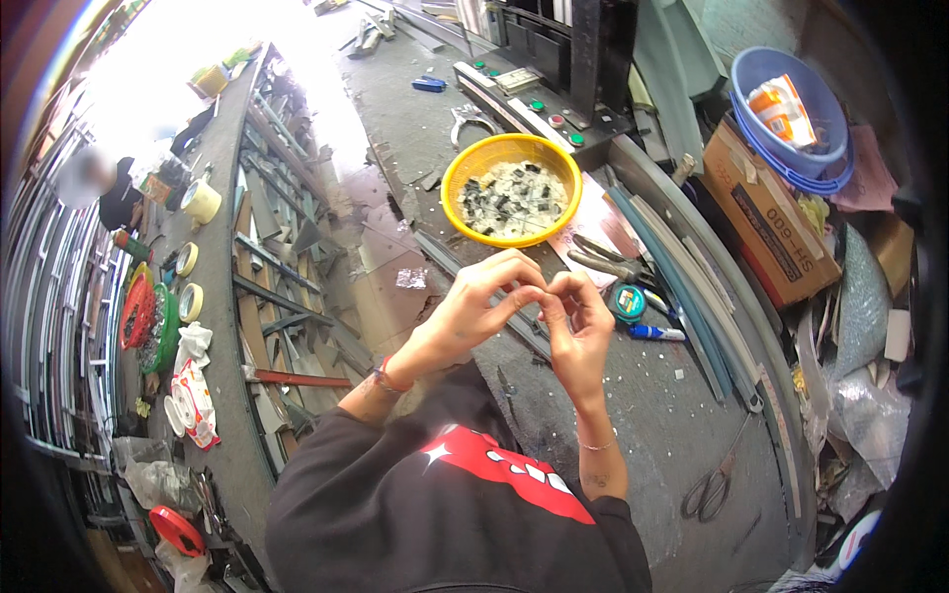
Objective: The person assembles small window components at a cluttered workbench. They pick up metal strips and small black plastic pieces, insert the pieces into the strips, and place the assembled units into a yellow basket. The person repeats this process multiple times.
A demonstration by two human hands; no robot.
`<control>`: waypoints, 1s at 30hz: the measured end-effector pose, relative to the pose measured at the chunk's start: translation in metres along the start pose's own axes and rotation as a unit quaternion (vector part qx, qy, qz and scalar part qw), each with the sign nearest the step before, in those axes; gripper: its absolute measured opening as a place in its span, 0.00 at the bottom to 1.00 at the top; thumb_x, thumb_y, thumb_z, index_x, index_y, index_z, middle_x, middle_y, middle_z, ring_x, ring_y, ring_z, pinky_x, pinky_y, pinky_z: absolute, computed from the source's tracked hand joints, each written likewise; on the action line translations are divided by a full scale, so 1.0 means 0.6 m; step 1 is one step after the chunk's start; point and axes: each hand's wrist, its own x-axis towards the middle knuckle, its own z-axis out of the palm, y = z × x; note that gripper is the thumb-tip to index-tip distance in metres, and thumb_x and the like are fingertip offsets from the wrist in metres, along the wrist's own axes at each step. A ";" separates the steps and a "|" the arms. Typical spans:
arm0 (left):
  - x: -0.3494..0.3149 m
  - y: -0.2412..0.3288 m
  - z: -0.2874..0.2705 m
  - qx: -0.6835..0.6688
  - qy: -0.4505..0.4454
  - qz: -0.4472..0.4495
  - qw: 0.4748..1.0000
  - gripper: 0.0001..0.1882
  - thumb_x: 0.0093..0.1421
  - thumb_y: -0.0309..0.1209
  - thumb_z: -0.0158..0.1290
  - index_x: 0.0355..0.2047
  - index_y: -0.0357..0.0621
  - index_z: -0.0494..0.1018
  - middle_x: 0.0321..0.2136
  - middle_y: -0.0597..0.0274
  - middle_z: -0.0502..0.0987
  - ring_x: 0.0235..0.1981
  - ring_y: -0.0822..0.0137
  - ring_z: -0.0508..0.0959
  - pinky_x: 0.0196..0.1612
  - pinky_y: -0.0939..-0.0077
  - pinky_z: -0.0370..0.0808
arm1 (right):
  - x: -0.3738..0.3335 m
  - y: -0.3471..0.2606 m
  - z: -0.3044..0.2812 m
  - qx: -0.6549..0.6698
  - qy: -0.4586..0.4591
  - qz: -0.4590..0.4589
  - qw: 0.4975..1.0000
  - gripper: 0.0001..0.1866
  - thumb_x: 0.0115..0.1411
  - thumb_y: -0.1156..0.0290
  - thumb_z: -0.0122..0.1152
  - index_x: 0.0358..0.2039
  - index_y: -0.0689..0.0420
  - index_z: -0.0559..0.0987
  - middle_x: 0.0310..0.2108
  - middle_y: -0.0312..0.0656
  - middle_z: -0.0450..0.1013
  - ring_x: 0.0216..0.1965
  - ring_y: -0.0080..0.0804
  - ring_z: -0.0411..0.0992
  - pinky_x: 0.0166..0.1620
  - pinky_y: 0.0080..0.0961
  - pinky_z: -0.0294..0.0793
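My left hand (497,295) and my right hand (578,321) meet in front of my chest, fingertips pinched together. Whatever sits between them is too small or too hidden to make out. Just beyond them on the grey workbench (633,435) stands a yellow plastic basket (452,203) holding small black pieces and whitish bits. To the right of my right hand lie pliers (605,259), a round teal-topped tape measure or tin (629,302) and a blue marker (656,333). A thin dark pointed tool (507,387) rests near my body.
Scissors (710,491) lie at the bench's right. Long grey strips (682,267) run along its right side, beside a cardboard box (766,217) and blue basins (791,119). A black press (568,59) stands at the back. Left is a rack of metal profiles (287,247); another person (117,193) is farther off.
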 end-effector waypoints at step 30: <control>-0.026 -0.052 0.001 -0.339 -0.053 -0.241 0.908 0.12 0.61 0.33 0.53 0.38 0.36 0.73 0.30 0.69 0.74 0.29 0.80 0.73 0.33 0.85 0.72 | 0.016 0.001 -0.015 -0.125 -0.074 -0.034 0.989 0.06 0.53 0.83 0.58 0.33 0.62 0.76 0.29 0.41 0.72 0.31 0.30 0.74 0.35 0.24 0.72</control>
